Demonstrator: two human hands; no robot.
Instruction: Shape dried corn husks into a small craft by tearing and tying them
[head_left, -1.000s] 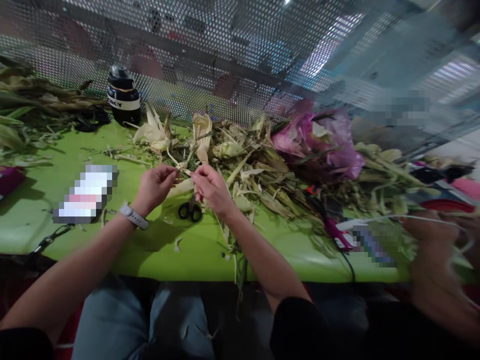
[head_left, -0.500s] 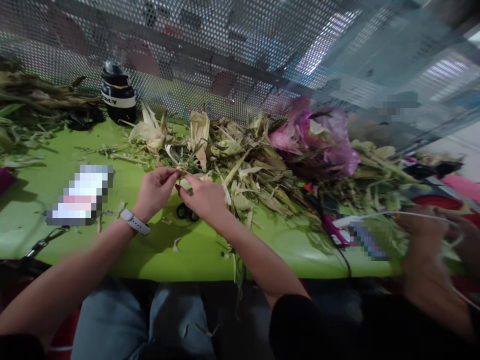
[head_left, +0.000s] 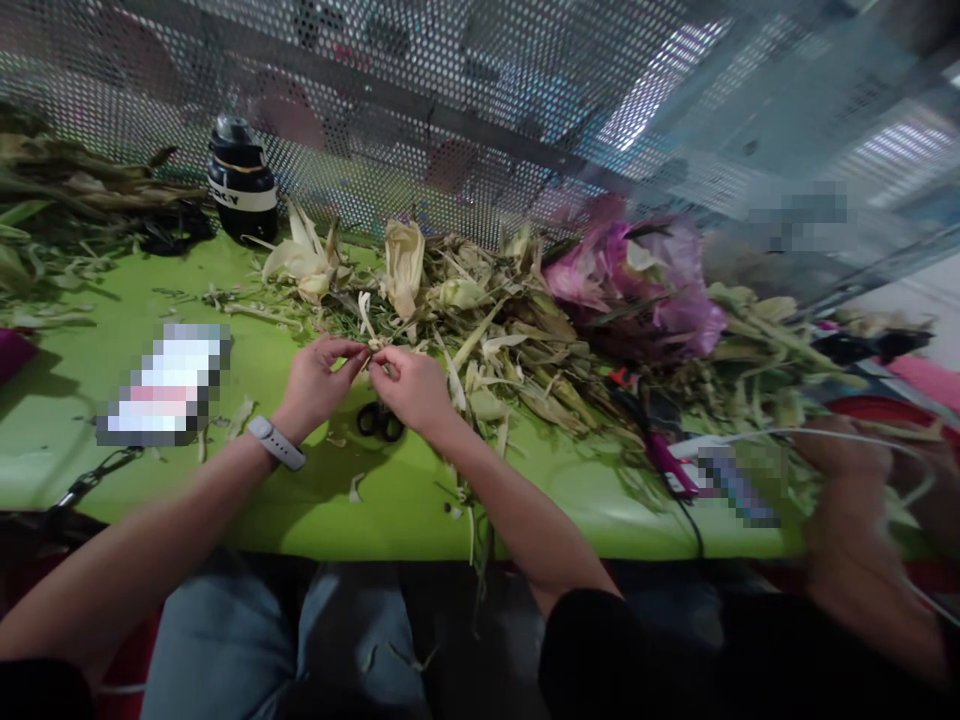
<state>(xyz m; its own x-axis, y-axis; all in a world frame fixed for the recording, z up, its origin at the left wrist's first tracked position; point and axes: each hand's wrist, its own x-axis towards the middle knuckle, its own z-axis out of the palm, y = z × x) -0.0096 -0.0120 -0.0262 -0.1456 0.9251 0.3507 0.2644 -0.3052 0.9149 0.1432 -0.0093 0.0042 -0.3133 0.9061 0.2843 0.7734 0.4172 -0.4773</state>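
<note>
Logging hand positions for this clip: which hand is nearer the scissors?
Right. The right hand is right above the scissors, partly hiding them; the left hand is off to their left.

On the remote head feed, I located one marking: dark capitals on the white band [head_left: 256,199] of the bottle [head_left: 241,222]. I read the final letter as "Y"; preceding letters were unclear. The phone [head_left: 165,385] screen was pixelated.

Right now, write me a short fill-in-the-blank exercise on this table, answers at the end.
1. The pale wristband is on the person's ____ wrist.
2. The ____-handled scissors lie near the right hand.
3. The pink bag is to the ____ of the dark bottle.
Missing words: left; black; right.
</note>
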